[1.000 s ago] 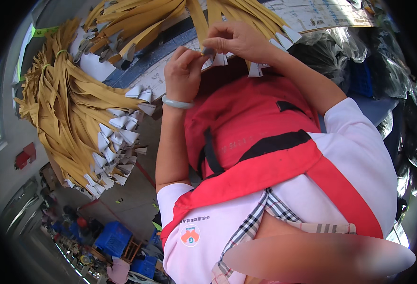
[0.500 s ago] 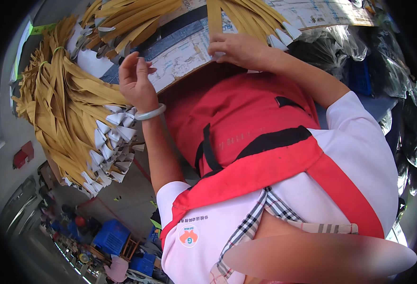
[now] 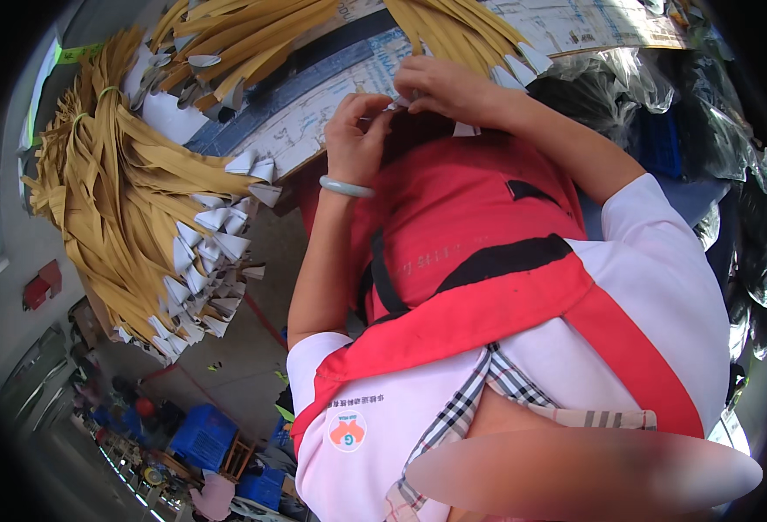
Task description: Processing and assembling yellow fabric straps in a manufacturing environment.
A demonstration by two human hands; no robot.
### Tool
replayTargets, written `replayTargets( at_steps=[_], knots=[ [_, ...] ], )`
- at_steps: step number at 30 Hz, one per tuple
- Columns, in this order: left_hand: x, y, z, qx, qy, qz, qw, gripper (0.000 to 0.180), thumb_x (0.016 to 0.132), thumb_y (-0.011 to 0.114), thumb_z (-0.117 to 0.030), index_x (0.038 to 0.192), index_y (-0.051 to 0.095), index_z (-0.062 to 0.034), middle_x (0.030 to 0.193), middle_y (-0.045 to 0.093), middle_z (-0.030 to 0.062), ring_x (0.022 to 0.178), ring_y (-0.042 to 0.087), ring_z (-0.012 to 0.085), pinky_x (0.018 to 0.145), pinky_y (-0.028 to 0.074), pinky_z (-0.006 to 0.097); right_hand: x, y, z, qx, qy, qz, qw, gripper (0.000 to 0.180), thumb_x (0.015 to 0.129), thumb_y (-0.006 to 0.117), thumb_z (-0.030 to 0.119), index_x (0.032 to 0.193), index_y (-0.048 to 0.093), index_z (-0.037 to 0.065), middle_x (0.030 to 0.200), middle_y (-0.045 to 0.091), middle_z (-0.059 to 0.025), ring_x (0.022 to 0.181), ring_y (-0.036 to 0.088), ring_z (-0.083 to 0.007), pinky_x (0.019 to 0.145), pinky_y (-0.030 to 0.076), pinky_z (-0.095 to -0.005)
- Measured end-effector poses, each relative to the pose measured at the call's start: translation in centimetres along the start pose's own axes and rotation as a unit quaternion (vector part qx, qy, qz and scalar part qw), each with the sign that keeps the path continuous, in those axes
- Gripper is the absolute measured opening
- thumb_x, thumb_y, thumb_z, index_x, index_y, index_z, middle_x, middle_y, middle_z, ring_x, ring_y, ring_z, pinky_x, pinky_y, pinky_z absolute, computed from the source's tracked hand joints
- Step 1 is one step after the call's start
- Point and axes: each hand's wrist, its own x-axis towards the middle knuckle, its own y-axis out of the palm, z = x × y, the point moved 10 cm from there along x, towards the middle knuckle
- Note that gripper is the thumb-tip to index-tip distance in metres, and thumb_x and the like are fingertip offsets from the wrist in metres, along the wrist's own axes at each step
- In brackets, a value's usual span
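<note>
Your small white tip (image 3: 398, 103) is in the upper centre of the frame, between your 2 hands, by the tabletop (image 3: 314, 122) front edge. Long axis looks like it slants from lower left to upper right, but it's tiny so don't quote me. Your right hand (image 3: 448, 90) seems nearer, with the tip at its lower left and its grip apparently pinched on it. Your left hand (image 3: 355, 139) comes up from the lower left, fingertips right beside it; can't tell if that grip's clamped or loose.
</note>
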Motion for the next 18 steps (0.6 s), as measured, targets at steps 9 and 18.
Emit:
replayTargets(
  at_steps=[9,18],
  knots=[
    [0.5,1.0,0.5,-0.125,-0.029,0.061,0.99,0.02,0.086,0.066,0.007,0.106,0.065,0.0033,0.106,0.063,0.0072,0.09,0.065,0.0143,0.076,0.057,0.026,-0.2,-0.3,-0.3,0.134,0.068,0.045,0.988,0.014,0.084,0.071,0.011,0.088,0.059,0.003,0.084,0.058,-0.0056,0.081,0.059,-0.0212,0.072,0.047,-0.0321],
    [3.4,-0.5,-2.1,-0.212,-0.021,0.042,0.976,0.025,0.081,0.074,0.005,0.104,0.064,0.0003,0.099,0.067,0.0045,0.092,0.064,0.0114,0.079,0.054,0.024,0.9,-1.0,-1.6,0.488,0.191,-0.005,0.852,0.018,0.095,0.067,0.025,0.094,0.062,0.008,0.081,0.061,0.0016,0.076,0.059,-0.0052,0.071,0.048,-0.0206]
  ],
)
